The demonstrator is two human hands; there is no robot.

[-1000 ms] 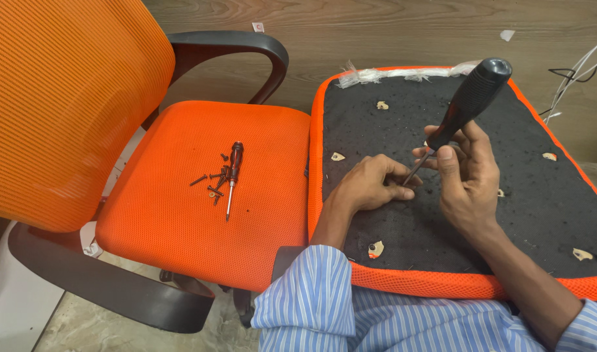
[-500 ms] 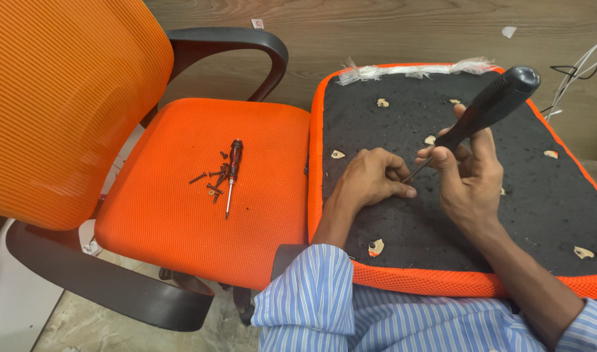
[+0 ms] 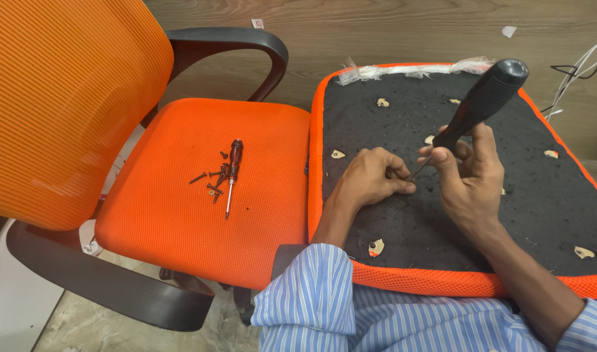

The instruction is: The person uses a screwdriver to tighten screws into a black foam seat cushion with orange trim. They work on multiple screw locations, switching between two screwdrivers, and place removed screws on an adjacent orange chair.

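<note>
Several loose screws point(image 3: 212, 182) lie beside a small red-handled screwdriver point(image 3: 232, 175) on the orange mesh seat point(image 3: 181, 221) of the office chair at the left. Next to it, an upturned seat cushion point(image 3: 546, 215) shows its black underside with an orange rim. The left hand point(image 3: 370, 179) is curled there, fingertips pinched at the tool's tip. The right hand point(image 3: 465, 179) grips a large black-handled screwdriver point(image 3: 484, 104), tilted, its shaft angled down toward the left fingers.

Blue-and-white striped shirt sleeves point(image 3: 311, 293), bare forearms
</note>
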